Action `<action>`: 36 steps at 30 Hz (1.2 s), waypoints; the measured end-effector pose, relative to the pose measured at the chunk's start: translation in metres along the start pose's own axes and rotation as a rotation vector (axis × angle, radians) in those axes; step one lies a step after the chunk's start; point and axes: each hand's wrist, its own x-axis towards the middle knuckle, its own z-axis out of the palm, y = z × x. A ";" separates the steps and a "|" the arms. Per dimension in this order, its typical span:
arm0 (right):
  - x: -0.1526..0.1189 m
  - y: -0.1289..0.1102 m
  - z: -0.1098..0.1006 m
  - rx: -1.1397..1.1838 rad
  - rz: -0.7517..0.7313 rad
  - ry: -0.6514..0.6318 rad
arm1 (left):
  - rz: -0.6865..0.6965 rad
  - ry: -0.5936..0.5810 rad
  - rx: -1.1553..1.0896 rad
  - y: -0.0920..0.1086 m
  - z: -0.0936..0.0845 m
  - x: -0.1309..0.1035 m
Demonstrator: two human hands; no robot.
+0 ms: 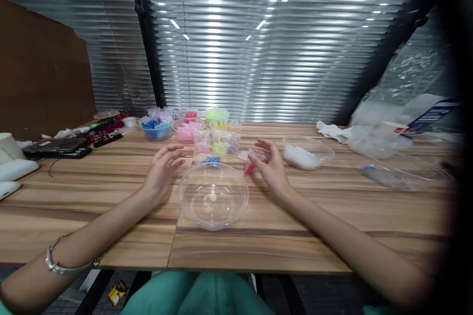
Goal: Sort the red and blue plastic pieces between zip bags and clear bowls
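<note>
A clear round bowl [213, 202] with nothing in it stands on the wooden table in front of me. To its upper left, my left hand [162, 172] hovers with fingers apart, holding nothing. My right hand [271, 167], at the bowl's upper right, has its thumb and fingers around a small clear bag with red contents [251, 167]. Just behind the bowl lies a small bag of blue beads [213, 159]. Small clear packs of pink [201, 143], yellow-green [220, 146] and purple [233, 145] beads are lined up farther back.
Bowls of blue [156, 128], pink [187, 130] and orange-yellow pieces [224, 126] sit at the back. A clear bowl with white bags [305, 155] is right of my right hand. Plastic lids [402, 172] lie far right; dark devices [57, 145] and a cardboard box [44, 69] are left.
</note>
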 end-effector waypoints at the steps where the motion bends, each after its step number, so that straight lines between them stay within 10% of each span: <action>1: 0.000 0.000 0.000 0.002 0.001 -0.008 | -0.007 0.003 -0.009 0.000 0.000 0.000; 36: -0.003 0.008 0.005 0.037 0.092 -0.092 | -0.346 0.140 -0.188 -0.011 -0.013 0.011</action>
